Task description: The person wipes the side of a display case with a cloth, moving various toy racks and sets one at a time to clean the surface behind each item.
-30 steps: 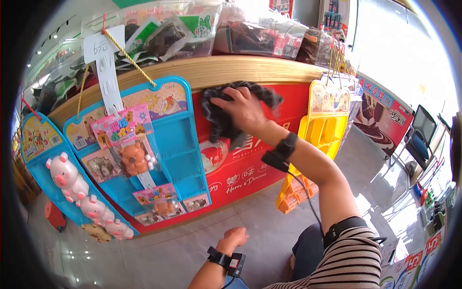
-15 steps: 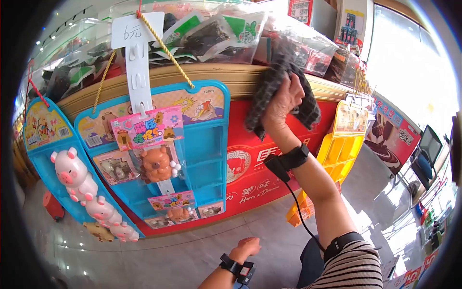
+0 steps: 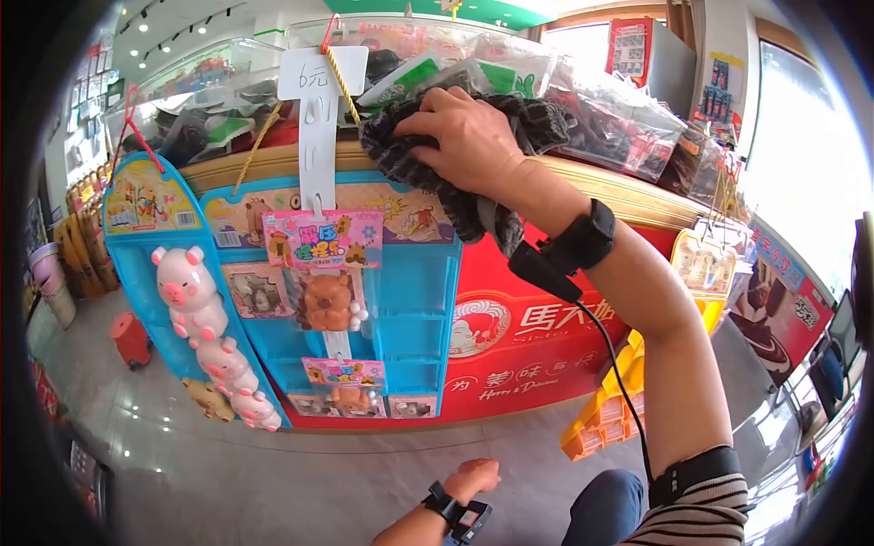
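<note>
My right hand (image 3: 462,138) grips a dark checked cloth (image 3: 401,136), fingers curled over it. The cloth lies against the gold counter ledge (image 3: 619,187) and the lower front of a clear bin (image 3: 537,77) of packets, with one end hanging below the ledge. Just left of it hangs a white strip with a price tag (image 3: 320,75), holding bagged toys such as a brown bear toy (image 3: 330,302). Low in front of me, my left hand (image 3: 478,475) is closed in a loose fist, away from the counter, with nothing visible in it.
A blue toy display board (image 3: 414,309) and a narrower board with pink pig toys (image 3: 191,287) hang on the counter's red front (image 3: 492,282). To the right hangs a yellow display rack (image 3: 610,400). A red stool (image 3: 132,341) stands on the grey floor (image 3: 364,473).
My right hand has moved left along the ledge with the cloth, towards the price tag. The view has shifted a little; my left hand stays low and closed.
</note>
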A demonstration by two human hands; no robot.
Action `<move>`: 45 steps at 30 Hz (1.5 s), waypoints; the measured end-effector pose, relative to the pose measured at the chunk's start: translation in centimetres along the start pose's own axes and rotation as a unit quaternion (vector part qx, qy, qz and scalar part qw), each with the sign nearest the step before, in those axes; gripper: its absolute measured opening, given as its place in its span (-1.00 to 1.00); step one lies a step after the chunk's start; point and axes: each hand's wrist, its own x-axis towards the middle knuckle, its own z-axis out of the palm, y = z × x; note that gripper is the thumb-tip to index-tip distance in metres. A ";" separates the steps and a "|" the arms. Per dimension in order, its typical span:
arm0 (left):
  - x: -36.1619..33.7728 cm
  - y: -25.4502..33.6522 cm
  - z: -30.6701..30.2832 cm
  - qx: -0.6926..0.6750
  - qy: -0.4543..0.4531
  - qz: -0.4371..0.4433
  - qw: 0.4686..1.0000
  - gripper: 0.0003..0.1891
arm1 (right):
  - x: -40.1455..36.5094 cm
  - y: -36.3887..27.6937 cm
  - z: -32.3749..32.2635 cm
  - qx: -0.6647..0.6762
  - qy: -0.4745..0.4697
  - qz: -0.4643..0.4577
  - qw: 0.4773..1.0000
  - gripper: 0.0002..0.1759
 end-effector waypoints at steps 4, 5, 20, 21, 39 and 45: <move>-0.2 0.2 -0.1 -0.015 0.004 -0.016 1.000 -0.70 | -1.7 2.1 -1.4 -0.015 -0.004 0.002 1.000 -0.77; -0.1 0.0 -0.2 -0.013 -0.008 -0.022 1.000 -0.69 | -2.7 3.0 -2.0 -0.028 -0.020 0.022 0.999 -0.75; -2.1 -1.5 -0.9 -0.033 0.004 -0.009 0.999 -0.70 | 1.3 -0.8 -1.3 -0.057 -0.125 0.206 0.969 -0.61; -2.2 -1.5 -0.8 -0.033 -0.011 -0.014 0.999 -0.70 | 0.7 0.1 -1.6 -0.053 -0.122 0.202 0.970 -0.61; -3.1 -0.2 -1.2 -0.047 0.075 0.018 0.996 -0.74 | 2.9 -2.9 -0.5 -0.087 -0.089 0.126 0.984 -0.71; -1.7 1.9 -1.4 -0.025 0.066 -0.003 0.997 -0.78 | 3.2 -2.5 -0.3 -0.081 -0.093 0.085 0.989 -0.75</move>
